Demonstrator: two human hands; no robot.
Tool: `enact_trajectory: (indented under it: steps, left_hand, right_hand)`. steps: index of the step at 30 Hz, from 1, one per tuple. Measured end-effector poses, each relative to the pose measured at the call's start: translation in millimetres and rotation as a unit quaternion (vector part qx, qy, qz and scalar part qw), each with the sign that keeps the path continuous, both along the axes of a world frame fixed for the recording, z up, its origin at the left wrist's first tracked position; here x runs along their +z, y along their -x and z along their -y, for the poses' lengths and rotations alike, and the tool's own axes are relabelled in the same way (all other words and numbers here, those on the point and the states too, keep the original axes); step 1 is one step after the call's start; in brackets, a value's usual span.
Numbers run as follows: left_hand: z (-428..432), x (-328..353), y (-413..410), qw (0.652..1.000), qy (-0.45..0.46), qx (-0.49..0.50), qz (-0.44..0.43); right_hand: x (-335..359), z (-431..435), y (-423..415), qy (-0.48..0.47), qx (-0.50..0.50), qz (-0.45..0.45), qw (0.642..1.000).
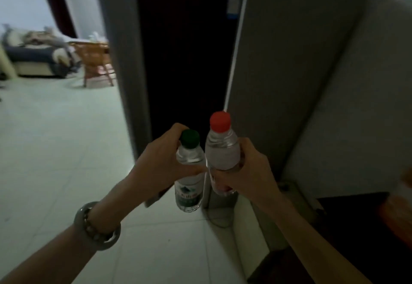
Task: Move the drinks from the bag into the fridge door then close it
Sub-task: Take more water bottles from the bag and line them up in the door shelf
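Note:
My left hand [163,161] grips a clear water bottle with a green cap [189,172] around its upper body. My right hand [247,172] grips a second clear bottle with a red cap [220,147] around its label. Both bottles stand upright, side by side and almost touching. Straight ahead rises the fridge [283,60], its grey side panel facing me and its dark front [185,49] to the left of a white edge strip. I cannot tell whether the fridge door is open or shut. No bag can be made out with certainty.
An orange object [399,208] sits blurred at the right edge on a dark surface [334,250]. A cable lies on the pale tile floor [55,150] by the fridge base. Far left are a wooden chair [95,63] and a sofa [31,56].

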State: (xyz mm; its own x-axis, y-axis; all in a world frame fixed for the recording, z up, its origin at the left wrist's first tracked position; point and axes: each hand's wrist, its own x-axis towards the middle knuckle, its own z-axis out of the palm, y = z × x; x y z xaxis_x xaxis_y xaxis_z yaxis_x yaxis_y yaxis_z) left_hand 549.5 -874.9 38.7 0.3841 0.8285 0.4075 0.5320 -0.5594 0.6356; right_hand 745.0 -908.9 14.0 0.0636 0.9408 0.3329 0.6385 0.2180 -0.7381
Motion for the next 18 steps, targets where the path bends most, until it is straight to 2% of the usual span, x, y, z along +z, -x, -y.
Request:
enact_trajectory:
  steps: [6,10,18]
  left_hand:
    - [-5.8,-21.8,133.9,0.994,0.006,0.107,-0.035]
    - [-22.5,-34.0,215.5,0.986,0.018,0.16,-0.045]
    - [-67.6,-57.3,307.0,0.975,0.027,0.221,-0.022]
  right_hand:
    - [-45.1,-43.1,130.1,0.057,0.116,-0.039,0.991]
    - [-66.5,-72.9,217.3,0.063,0.155,-0.06,0.984]
    - [-82.5,-128.4,315.5,0.052,0.199,-0.051,0.977]
